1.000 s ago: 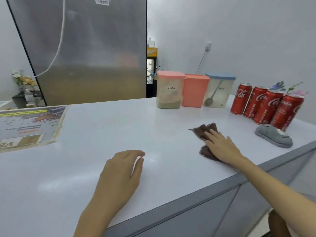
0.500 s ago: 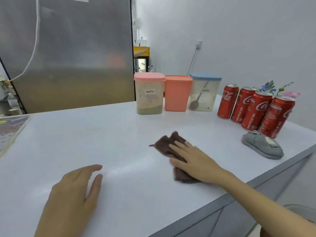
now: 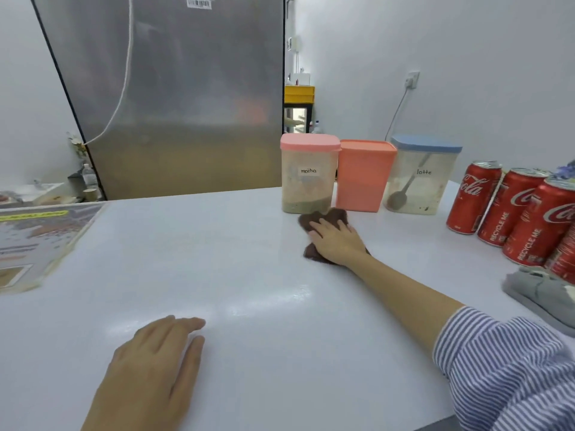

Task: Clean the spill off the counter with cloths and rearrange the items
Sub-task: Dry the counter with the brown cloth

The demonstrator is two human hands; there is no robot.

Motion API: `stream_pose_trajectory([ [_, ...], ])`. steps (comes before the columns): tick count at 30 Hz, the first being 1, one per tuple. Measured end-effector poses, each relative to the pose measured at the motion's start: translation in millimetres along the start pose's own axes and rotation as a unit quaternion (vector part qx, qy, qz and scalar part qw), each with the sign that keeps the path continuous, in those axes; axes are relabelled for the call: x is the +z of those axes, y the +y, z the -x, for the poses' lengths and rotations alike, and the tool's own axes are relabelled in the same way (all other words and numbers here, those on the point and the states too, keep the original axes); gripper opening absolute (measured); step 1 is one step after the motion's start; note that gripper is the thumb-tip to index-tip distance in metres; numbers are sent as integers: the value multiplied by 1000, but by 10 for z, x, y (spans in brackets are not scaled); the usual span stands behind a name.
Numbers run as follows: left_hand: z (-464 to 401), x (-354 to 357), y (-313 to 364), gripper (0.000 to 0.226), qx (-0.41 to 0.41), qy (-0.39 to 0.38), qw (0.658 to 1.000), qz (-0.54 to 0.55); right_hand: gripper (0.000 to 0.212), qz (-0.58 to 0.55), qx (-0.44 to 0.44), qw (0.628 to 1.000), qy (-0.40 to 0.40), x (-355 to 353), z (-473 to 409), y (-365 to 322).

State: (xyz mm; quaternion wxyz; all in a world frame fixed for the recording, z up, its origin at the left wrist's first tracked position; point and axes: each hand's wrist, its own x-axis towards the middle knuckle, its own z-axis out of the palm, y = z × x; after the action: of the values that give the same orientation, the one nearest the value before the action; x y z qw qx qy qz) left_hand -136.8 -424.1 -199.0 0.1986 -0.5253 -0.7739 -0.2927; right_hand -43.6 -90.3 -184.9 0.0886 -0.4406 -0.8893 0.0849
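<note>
The right hand presses flat, fingers straight, on the brown cloth, far back on the white surface. The front edge of the cloth touches the base of the mocha container and lies just beside the orange container. The left hand rests open, palm down, near the front edge, holding nothing. Between the two hands the surface is wide and bare. At the right, the red cans and a grey cloth stand near the right edge; a laminated sheet lies at the left.
</note>
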Motion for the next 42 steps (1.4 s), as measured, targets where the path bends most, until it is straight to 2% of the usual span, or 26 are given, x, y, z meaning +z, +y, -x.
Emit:
stream_pose_trajectory([
  [3,9,2,33,47,11,10,1000,23,45,19,-150,988,-14,70,412,-113],
  [5,18,30,13,43,9,26,998,48,44,-19,-168,985,-27,3,661,87],
  [9,-1,120,-95,34,53,31,997,52,45,-15,-36,999,-10,-302,568,985],
  [12,-20,147,-88,60,31,48,998,36,47,12,130,991,28,-423,263,1565],
  [14,-36,127,-19,67,36,47,998,25,49,25,216,975,51,-436,77,1672],
  [16,-19,105,0,62,41,45,998,25,51,28,243,968,61,-392,-89,1538],
  [19,-16,81,-25,49,21,41,998,35,48,34,162,985,52,-279,-162,1113],
  [23,-8,138,-31,47,40,50,997,44,44,37,-60,996,53,-142,246,641],
  [24,-3,153,-15,50,40,45,997,44,47,35,-92,994,55,-145,381,667],
  [26,2,148,16,53,35,34,998,42,67,89,-126,985,72,-206,514,886],
  [27,3,135,26,51,38,27,998,45,71,114,-104,986,70,-218,485,1128],
  [31,25,85,53,38,64,11,997,45,44,98,147,981,77,-412,383,1814],
  [34,24,83,81,39,65,1,997,45,42,80,197,973,88,-389,260,1587],
  [36,25,75,103,39,65,-6,997,48,42,72,158,982,76,-322,248,1228],
  [40,19,86,133,38,68,-15,995,65,60,51,-15,998,12,-95,629,329],
  [42,14,103,116,37,62,-17,996,69,50,20,-115,993,-18,-37,978,-100],
])
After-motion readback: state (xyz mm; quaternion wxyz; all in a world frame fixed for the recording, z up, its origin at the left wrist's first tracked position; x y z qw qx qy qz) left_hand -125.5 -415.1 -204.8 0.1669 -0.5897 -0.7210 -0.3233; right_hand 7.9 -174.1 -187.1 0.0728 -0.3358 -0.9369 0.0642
